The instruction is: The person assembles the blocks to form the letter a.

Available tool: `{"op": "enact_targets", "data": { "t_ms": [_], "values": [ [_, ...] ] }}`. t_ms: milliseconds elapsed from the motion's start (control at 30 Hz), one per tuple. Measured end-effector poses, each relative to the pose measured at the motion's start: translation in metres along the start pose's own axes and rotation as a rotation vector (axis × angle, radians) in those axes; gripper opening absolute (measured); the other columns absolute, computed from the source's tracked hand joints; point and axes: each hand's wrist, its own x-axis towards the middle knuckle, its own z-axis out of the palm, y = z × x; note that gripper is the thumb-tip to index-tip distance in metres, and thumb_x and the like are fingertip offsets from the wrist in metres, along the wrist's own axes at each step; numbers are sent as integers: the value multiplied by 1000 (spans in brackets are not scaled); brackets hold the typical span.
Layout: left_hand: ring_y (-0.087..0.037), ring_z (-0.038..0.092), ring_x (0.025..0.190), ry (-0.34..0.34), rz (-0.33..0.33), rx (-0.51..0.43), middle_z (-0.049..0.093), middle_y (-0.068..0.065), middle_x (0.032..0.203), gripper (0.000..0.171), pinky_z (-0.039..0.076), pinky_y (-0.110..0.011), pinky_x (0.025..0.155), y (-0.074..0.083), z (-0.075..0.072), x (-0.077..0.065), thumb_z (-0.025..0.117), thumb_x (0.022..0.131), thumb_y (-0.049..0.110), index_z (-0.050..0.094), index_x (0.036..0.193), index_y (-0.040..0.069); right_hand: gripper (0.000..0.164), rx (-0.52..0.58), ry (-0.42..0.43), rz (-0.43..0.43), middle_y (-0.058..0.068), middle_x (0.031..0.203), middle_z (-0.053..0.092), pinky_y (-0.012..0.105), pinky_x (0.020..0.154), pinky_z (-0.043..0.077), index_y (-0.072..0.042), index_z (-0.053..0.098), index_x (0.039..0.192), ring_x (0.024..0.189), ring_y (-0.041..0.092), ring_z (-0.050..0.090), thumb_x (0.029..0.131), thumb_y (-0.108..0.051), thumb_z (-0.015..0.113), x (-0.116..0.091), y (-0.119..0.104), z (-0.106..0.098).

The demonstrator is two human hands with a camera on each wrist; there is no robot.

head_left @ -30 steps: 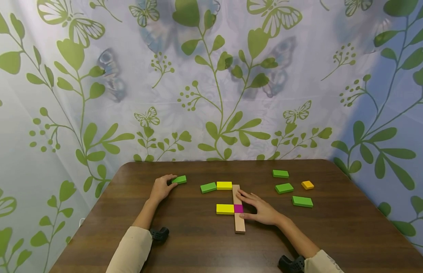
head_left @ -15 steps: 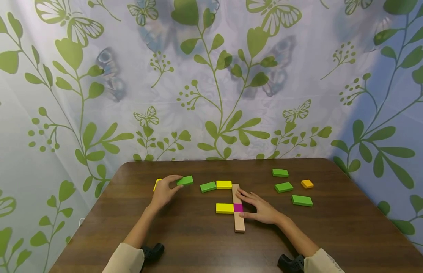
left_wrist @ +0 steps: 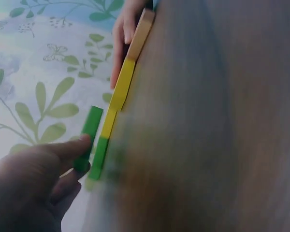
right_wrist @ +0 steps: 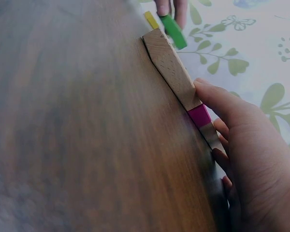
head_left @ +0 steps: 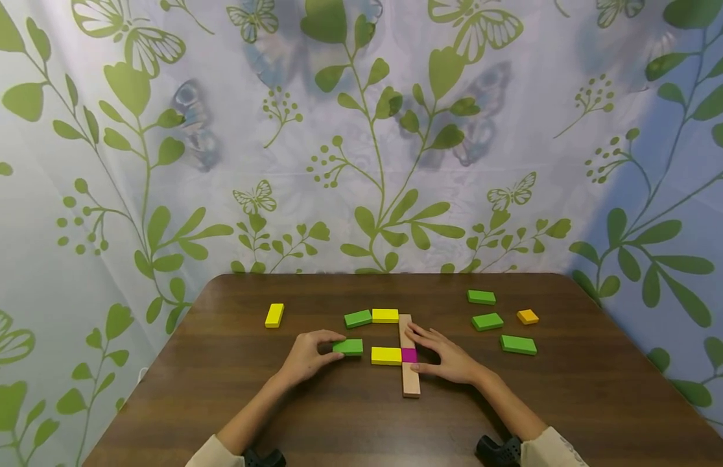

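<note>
Between thumb and fingers, my left hand [head_left: 307, 356] pinches a green block [head_left: 349, 347], which in the left wrist view [left_wrist: 91, 126] looks lifted off the table. It is just left of a yellow block [head_left: 386, 356]. That yellow block meets a magenta block [head_left: 409, 355] set between two plain wooden blocks [head_left: 410, 381] in a line. My right hand [head_left: 450, 360] rests along this line from the right, fingertips on the far wooden block [head_left: 406, 329] and thumb on the near one. Farther back, another yellow block [head_left: 385, 316] touches the line, with a green block [head_left: 358, 318] at its left end.
A loose yellow block [head_left: 274, 315] lies at the left on the brown table [head_left: 338, 428]. Toward the right are several green blocks [head_left: 519, 344] and a small orange block [head_left: 528, 316]. A leaf-patterned curtain [head_left: 361, 130] hangs behind the table.
My left hand has carried the green block rightward and nearer to me, from the left side to beside the near yellow block. The loose yellow block is uncovered. My right hand stays put.
</note>
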Motion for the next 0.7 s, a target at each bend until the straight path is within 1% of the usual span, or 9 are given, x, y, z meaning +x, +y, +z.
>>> {"op": "enact_targets", "data": {
  "t_ms": [100,300,500,600,700],
  "values": [
    [-15,62,96,-32,-6,-3,67,1,102,30,49,-34,83,1,7,-3,75,77,18,70,105,9,75,2,-3,8,4,152,20,56,106,13,-16,32,145,135,29,24,84,-52,59,-1,0,1],
    [-13,61,97,-55,-2,4,67,2,103,30,49,-34,84,3,15,-6,75,78,18,70,106,9,75,12,-5,12,4,152,20,56,107,12,-16,32,145,135,26,24,84,-52,59,-1,0,2],
    [-13,61,98,-58,10,12,67,2,103,30,49,-33,84,5,18,-7,74,78,18,69,107,8,75,13,-2,3,5,151,21,56,106,12,-15,33,145,135,27,24,84,-51,59,-1,0,1],
    [-15,61,98,-49,34,26,67,0,104,30,49,-35,83,5,18,-6,74,79,18,69,107,8,75,15,-2,1,5,151,21,56,106,12,-14,33,145,135,29,24,84,-50,60,-1,-1,0],
    [-14,61,99,-50,35,38,66,1,105,31,49,-34,84,5,19,-5,73,80,20,69,108,9,76,14,-1,5,5,151,21,57,106,12,-15,32,145,135,30,24,84,-50,60,0,-1,-1]
  ]
}}
